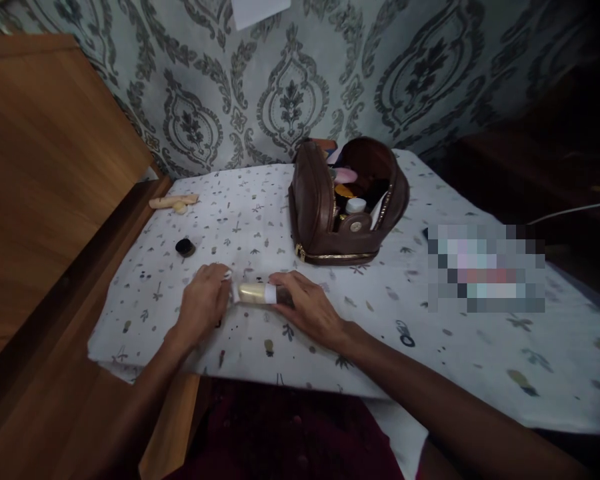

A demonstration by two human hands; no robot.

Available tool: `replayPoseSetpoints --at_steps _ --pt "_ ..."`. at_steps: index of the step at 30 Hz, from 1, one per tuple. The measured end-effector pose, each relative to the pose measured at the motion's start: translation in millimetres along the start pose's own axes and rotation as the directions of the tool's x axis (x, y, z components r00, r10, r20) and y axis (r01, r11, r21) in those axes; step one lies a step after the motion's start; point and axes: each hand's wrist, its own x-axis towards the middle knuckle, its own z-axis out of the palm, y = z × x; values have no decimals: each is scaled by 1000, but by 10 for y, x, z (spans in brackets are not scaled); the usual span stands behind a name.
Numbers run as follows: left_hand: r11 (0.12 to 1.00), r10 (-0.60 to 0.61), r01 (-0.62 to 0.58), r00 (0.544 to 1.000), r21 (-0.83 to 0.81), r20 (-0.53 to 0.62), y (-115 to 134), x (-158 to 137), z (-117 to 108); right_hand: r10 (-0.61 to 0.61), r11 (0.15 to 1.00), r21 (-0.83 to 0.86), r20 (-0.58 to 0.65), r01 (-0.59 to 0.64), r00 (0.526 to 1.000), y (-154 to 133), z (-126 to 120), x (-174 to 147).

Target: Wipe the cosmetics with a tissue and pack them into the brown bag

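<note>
Below centre, the right hand (307, 303) clasps the bottle (253, 293) by its dark end. The left hand (203, 301), grip unclear, curls near the gold end.

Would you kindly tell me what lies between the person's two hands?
In the head view, a gold and white cylinder lies there, its dark end in the right hand; something whitish and blurred shows beside the left hand.
</note>
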Motion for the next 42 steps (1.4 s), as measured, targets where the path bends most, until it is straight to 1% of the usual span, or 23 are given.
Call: replayPoseSetpoints --at_steps 2,3,5,7,9,11,13,15,17,19,21,23,25,28,29,31,33,36,39,40,42 --pt "1000 -24 24 999 -10 31 -77 -13 -79 -47 998 -30 -5 47 999 -2 4 2" --pt "1000 -30 29 998 11 55 -64 -13 -114 -71 996 -47 -4 70 997 -6 4 2" --pt "997 -21 12 994 81 110 62 9 -162 -117 990 -82 8 118 993 -17 -1 2" --pt "991 27 -49 984 124 175 264 57 -181 -175 978 -108 24 176 984 -30 -12 0" --pt "988 93 -119 967 98 236 440 123 -174 -243 960 -136 21 244 970 -40 -22 -4" --pt "990 128 -141 952 27 276 502 191 -147 -296 940 -173 10 294 955 -46 -29 -5" --pt "991 126 -103 943 -90 307 411 248 -106 -326 924 -211 1 319 945 -51 -33 -1" --pt "971 114 -31 932 -238 343 199 277 -55 -341 911 -244 7 332 940 -57 -36 11" --pt "928 99 56 915 -368 390 -59 261 -5 -347 899 -280 19 338 938 -60 -39 26" --pt "868 75 162 892 -470 446 -278 193 34 -348 887 -316 21 337 937 -55 -37 39" --pt "794 67 251 870 -554 489 -401 88 55 -342 884 -336 11 325 940 -44 -27 46" --pt "753 67 280 868 -595 493 -410 -24 58 -303 896 -338 9 288 953 -33 -9 45" --pt "779 49 245 894 -577 445 -318 -124 50 -225 914 -342 20 218 974 -32 12 38" --pt "837 29 155 945 -525 325 -73 -241 48 -71 950 -302 44 81 996 -67 35 19" --pt "844 31 133 955 -520 295 13 -272 56 -23 967 -254 45 33 999 -90 38 12" --pt "842 32 110 967 -529 253 160 -312 86 73 992 -108 37 -69 997 -151 42 -3" --pt "824 46 89 974 -559 222 250 -314 130 170 984 48 44 -172 984 -222 45 -18" --pt "793 53 43 989 -608 139 273 -245 204 285 936 187 94 -298 954 -317 56 -41" --pt "767 -27 45 999 -641 37 217 -139 262 330 904 243 127 -352 935 -379 70 -57" --pt "747 -57 66 998 -661 35 193 -107 276 328 898 260 140 -354 934 -395 70 -58" --pt "697 -100 123 992 -706 75 151 -52 291 314 885 305 165 -351 935 -425 56 -57"
